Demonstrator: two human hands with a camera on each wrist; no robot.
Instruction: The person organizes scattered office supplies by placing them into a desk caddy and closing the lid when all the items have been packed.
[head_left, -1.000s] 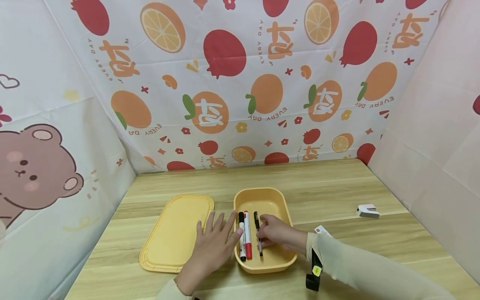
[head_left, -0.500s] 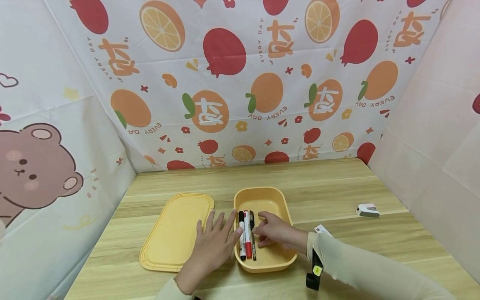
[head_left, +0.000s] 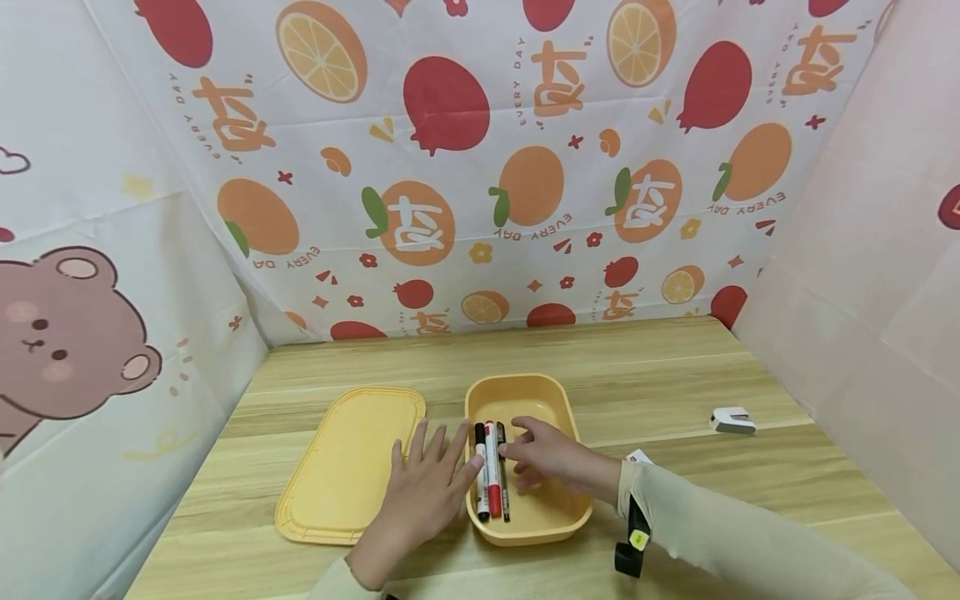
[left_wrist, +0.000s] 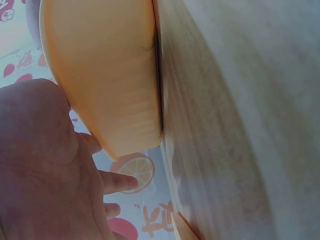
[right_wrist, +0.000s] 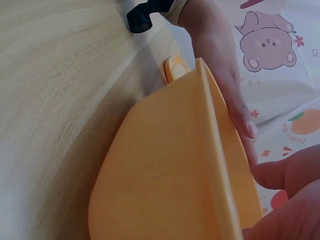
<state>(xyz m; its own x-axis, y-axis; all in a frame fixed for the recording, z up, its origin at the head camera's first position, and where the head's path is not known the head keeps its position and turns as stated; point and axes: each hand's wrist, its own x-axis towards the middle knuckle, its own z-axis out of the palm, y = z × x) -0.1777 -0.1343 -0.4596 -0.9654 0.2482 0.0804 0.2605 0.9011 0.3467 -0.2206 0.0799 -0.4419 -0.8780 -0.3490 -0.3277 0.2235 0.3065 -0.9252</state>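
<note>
A yellow box (head_left: 525,537) in the head view holds two markers and a pen, lined up lengthwise along its left side. The black-capped marker (head_left: 482,479) lies nearest the left wall, then the red-capped marker (head_left: 492,479), then the black pen (head_left: 505,487). Fingers spread, my left hand (head_left: 423,492) rests at the box's left rim, thumb reaching over it beside the black-capped marker. My right hand (head_left: 551,454) reaches in over the right side, its index fingertip right at the pen and its other fingers loosely bent. In the right wrist view, the box wall (right_wrist: 155,165) hides the pens.
Left of the box lies a flat yellow lid (head_left: 352,467) on the wooden table (head_left: 637,358). A white-and-grey stapler (head_left: 732,420) stands at the right. Partly under the right sleeve (head_left: 720,517) is a small white item (head_left: 639,456). Printed cloth hangs around the table.
The pen moved left with my right hand until it lay beside the red-capped marker; the right fingers then loosened from it. My left hand has stayed at the rim.
</note>
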